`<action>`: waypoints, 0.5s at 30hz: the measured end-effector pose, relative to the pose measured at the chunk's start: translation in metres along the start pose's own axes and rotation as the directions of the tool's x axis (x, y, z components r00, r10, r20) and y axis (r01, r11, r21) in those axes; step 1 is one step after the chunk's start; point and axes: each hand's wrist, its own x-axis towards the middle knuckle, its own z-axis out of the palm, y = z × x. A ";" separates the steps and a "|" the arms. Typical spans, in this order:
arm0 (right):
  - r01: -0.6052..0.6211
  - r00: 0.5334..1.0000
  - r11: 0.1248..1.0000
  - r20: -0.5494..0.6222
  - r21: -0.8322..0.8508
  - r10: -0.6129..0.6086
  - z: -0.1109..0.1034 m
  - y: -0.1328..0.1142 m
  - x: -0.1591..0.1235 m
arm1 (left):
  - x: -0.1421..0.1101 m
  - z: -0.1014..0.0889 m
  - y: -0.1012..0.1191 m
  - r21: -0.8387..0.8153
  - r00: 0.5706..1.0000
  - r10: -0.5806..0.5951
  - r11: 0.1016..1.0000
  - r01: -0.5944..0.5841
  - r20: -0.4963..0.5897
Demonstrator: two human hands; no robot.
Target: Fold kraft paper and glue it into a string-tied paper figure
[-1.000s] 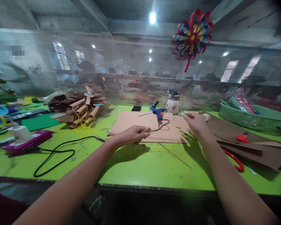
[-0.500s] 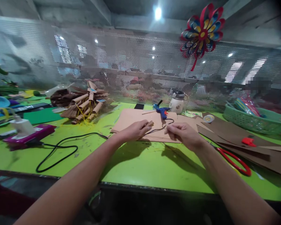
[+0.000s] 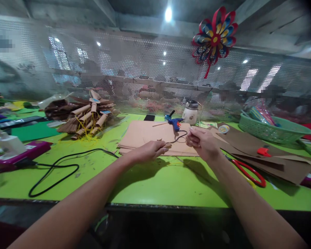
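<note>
My left hand [image 3: 150, 151] is closed around a small folded piece of brown paper [image 3: 167, 145], whose end sticks out past the fingers. To its right, my right hand [image 3: 202, 141] is held in a pinch; what sits between its fingertips, if anything, is too small to make out. Both hands are above the front part of a stack of light brown paper sheets [image 3: 134, 133]. A blue glue gun [image 3: 175, 123] lies on that stack just beyond the hands, its black cord running between them.
Bundled brown paper figures with yellow string [image 3: 93, 119] lie at left, near a purple power strip [image 3: 20, 157]. At right are red-handled scissors [image 3: 251, 174], darker brown sheets [image 3: 272, 167] and a green basket [image 3: 269, 133]. A white jar [image 3: 191, 114] stands behind.
My right hand has risen slightly and moved away from the left, which is a little lower. The whole view has shifted, so the table things appear further left.
</note>
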 end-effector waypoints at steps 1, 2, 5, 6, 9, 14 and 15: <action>0.019 0.999 1.000 -0.048 -0.018 -0.020 -0.005 -0.001 0.002 | 0.000 -0.001 -0.002 0.014 1.000 -0.004 1.000 0.005 -0.013; 0.038 0.995 0.999 -0.091 -0.030 -0.041 -0.010 -0.002 0.005 | 0.000 -0.002 -0.003 0.020 1.000 -0.012 1.000 0.013 -0.018; 0.078 0.978 0.996 -0.192 -0.035 -0.083 -0.024 -0.003 0.011 | 0.000 -0.003 -0.006 0.021 1.000 -0.018 1.000 0.018 -0.013; 0.078 0.974 0.997 -0.212 -0.026 -0.082 -0.027 -0.003 0.013 | 0.001 -0.003 -0.006 0.019 1.000 -0.016 1.000 0.017 -0.010; 0.074 0.962 0.997 -0.265 0.024 -0.065 -0.034 -0.002 0.016 | 0.002 -0.001 -0.004 0.022 1.000 -0.015 1.000 0.015 -0.005; 0.101 0.949 0.995 -0.302 0.020 -0.091 -0.041 -0.003 0.018 | 0.002 -0.003 -0.003 -0.029 0.999 -0.050 0.998 0.051 0.016; 0.104 0.951 0.995 -0.291 -0.004 -0.101 -0.043 -0.003 0.019 | 0.001 -0.005 -0.004 -0.079 0.997 -0.071 0.994 0.073 0.027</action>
